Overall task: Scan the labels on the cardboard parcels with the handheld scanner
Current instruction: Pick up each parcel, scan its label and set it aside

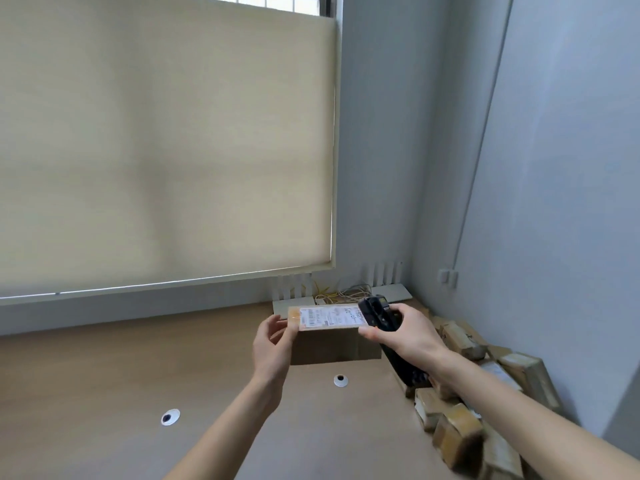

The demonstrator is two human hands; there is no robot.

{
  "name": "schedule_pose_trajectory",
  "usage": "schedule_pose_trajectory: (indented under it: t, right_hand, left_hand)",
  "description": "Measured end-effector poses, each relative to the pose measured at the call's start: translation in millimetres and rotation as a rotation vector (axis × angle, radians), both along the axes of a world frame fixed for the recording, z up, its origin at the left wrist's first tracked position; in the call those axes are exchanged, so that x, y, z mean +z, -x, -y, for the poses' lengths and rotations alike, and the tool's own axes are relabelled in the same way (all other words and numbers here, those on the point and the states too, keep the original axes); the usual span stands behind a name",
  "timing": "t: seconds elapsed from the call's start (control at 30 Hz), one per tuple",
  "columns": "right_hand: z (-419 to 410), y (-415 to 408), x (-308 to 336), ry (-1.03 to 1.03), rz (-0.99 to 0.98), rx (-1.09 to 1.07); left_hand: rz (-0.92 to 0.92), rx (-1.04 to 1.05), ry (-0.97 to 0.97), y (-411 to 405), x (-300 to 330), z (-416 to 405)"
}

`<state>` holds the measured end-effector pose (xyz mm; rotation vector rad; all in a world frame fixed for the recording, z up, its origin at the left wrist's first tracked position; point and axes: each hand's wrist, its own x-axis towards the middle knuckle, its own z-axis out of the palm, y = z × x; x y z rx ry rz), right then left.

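We take the cardboard parcel [329, 341] standing on the wooden desk [104, 393] as our reference. Well to its left and nearer the viewer, we note a round white grommet [170, 417] set in the desk; a second grommet [340, 380] sits just in front of the parcel. The left hand [273, 344] holds the parcel's left edge, fingers curled round the upper corner. On the parcel's top face lies a white label [329, 317] with a barcode and handwriting. The right hand [403, 336] grips the black handheld scanner [377, 313], fingers wrapped about its body; the scanner head overlaps the label's right end and hides that corner of the parcel. Behind the parcel we record white routers [294, 294] and tangled cables [343, 292] beneath a drawn blind [166, 133]. To the right, a heap of further parcels [457, 427] lies along the wall, partly hidden by the right forearm.
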<state>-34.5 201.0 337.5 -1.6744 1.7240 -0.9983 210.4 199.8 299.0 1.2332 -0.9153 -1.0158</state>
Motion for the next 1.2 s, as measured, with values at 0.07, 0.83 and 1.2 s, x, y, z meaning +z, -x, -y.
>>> schedule_pose_trajectory:
  t: [0.07,0.83,1.2]
  right_hand:
    - [-27.0,4.4,2.8,0.007,-0.004,0.002]
    - [-218.9,-84.3,46.1,0.062,-0.669,0.303]
    - [-252.3,-157.4,58.7,0.144,-0.820,0.364]
  left_hand:
    - [-0.001,-0.051,0.003,2.2,5.4,-28.2]
    - [0.308,-0.081,0.011,-114.3,53.5,-254.1]
    - [0.358,0.010,0.001,-176.7,57.4,-297.9]
